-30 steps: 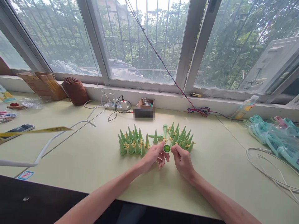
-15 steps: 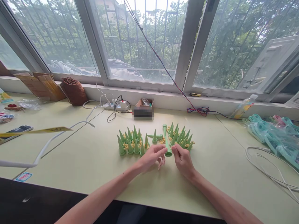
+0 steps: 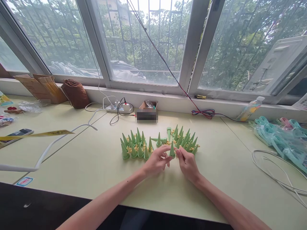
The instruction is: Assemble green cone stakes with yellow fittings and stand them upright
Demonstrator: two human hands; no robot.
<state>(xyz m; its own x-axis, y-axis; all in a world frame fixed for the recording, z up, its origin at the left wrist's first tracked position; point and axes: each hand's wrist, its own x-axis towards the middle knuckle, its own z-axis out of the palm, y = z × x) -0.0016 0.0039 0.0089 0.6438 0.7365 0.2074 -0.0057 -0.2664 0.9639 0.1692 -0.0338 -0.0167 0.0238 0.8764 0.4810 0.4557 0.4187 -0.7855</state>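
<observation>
My left hand and my right hand meet in the middle of the pale green table, both pinching one green plastic cone that stands tip up between their fingertips. Left of the hands stands a cluster of several upright green cones with small yellow bits among them. A second cluster of green cones stands just behind my right hand. Between the clusters one cone lies on its side.
A small cardboard box and a power strip sit by the window sill. A white cable crosses the left side, near a phone and a brown pouch. Teal packaged items and white cord lie right.
The cone in my hands has turned from showing its round open base toward me to standing tip up. Both hands stayed in about the same place.
</observation>
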